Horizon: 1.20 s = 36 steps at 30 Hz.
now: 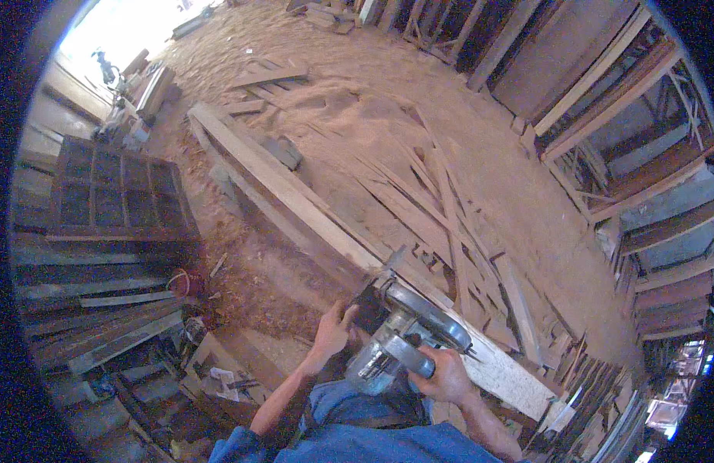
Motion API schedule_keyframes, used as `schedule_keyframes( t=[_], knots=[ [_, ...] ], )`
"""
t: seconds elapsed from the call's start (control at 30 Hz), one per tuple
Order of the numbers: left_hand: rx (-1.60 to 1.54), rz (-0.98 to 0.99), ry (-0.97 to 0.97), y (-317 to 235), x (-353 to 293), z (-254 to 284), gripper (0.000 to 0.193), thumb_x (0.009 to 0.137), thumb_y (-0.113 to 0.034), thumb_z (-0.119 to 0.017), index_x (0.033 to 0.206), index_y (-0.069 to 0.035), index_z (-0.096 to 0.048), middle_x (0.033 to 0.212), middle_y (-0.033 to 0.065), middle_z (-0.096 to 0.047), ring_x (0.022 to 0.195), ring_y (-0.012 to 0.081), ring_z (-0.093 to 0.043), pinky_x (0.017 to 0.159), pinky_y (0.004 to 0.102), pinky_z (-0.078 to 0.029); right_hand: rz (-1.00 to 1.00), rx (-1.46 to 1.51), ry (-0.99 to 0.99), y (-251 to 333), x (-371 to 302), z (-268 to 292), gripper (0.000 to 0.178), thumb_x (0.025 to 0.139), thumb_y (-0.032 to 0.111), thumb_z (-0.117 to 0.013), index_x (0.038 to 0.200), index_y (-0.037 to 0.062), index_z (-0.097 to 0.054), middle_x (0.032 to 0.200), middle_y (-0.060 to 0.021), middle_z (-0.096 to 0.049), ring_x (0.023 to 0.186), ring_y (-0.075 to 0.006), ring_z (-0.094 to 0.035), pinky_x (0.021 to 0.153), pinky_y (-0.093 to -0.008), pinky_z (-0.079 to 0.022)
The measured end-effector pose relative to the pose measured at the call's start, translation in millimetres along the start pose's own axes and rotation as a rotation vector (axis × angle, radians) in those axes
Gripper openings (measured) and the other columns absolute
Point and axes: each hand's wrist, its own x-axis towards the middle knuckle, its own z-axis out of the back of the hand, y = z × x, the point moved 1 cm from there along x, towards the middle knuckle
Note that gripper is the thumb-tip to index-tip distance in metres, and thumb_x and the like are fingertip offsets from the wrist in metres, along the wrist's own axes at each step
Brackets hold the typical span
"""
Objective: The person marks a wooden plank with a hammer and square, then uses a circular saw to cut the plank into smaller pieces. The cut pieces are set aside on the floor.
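A handheld circular saw (426,312) with a grey metal blade guard and motor housing rests on a long wooden beam (287,185) in front of me. My right hand (447,376) is wrapped round its rear handle. On the saw's left side, my left hand (338,328) is closed against a dark part near the front; its fingertips are partly hidden, so I cannot tell exactly what it grips. The beam runs from the far left to the near right, and its near end has a pale, whitish top face (511,378). The guard hides the blade.
Loose offcuts and thin strips (442,208) lie right of the beam on sawdust-covered ground (357,100). Boards lean along the right wall (604,108). At left are a dark paned wooden frame (121,189), stacked planks (125,339) and a reddish bucket (189,282).
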Motion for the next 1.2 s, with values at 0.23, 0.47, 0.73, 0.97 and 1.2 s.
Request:
schedule_keyframes(
  t=[0.23, 0.47, 0.73, 0.97, 1.2],
  knots=[
    [0.027, 0.015, 0.007, -7.9, -2.4, 3.8, 0.041, 0.098, -0.04, -0.059, 0.098, 0.001, -0.055, 0.079, 0.0254, -0.063, 0.075, 0.0398, -0.064, 0.069, 0.0478, -0.047, -0.035, -0.003, -0.004, 8.4, 0.7, 5.6, 0.025, 0.073, 0.015, -0.075, 0.093, 0.0021, -0.067, 0.079, -0.0191, -0.067, 0.076, -0.0375, -0.069, 0.071, -0.0422, -0.053],
    [0.064, 0.008, 0.007, -4.6, 1.2, 3.1, 0.048, 0.099, -0.047, -0.054, 0.1, 0.002, -0.055, 0.086, 0.0305, -0.064, 0.086, 0.0493, -0.062, 0.073, 0.0528, -0.046, -0.125, -0.091, 0.067, -2.7, -3.2, 0.6, 0.047, 0.07, 0.027, -0.078, 0.112, 0.0079, -0.068, 0.09, -0.02, -0.071, 0.085, -0.0413, -0.068, 0.081, -0.0502, -0.054],
    [0.109, 0.017, 0.012, -20.4, -4.2, 8.1, 0.051, 0.098, -0.048, -0.054, 0.109, 0.001, -0.057, 0.095, 0.0302, -0.067, 0.094, 0.0482, -0.064, 0.078, 0.0523, -0.048, -0.083, 0.019, 0.061, -6.0, -2.9, 2.1, 0.045, 0.073, 0.029, -0.075, 0.112, 0.0076, -0.068, 0.084, -0.021, -0.07, 0.078, -0.0408, -0.069, 0.076, -0.05, -0.055],
    [0.085, 0.011, 0.016, -31.5, -8.8, 9.9, 0.05, 0.099, -0.047, -0.053, 0.111, 0.001, -0.056, 0.089, 0.027, -0.068, 0.09, 0.0443, -0.066, 0.077, 0.0495, -0.049, -0.101, -0.048, 0.049, -4.6, -2.7, 1.9, 0.044, 0.074, 0.03, -0.076, 0.109, 0.0053, -0.068, 0.084, -0.0209, -0.071, 0.079, -0.0401, -0.07, 0.075, -0.0479, -0.056],
    [0.217, -0.037, -0.032, -19.5, -3.6, 8.5, 0.051, 0.099, -0.049, -0.052, 0.113, -0.001, -0.057, 0.095, 0.0281, -0.068, 0.095, 0.0455, -0.065, 0.081, 0.0504, -0.048, 0.004, -0.052, -0.017, 0.7, -0.9, 2.5, 0.031, 0.076, 0.024, -0.076, 0.098, 0.0046, -0.068, 0.082, -0.0181, -0.069, 0.076, -0.0369, -0.07, 0.07, -0.0434, -0.054]
  ],
)
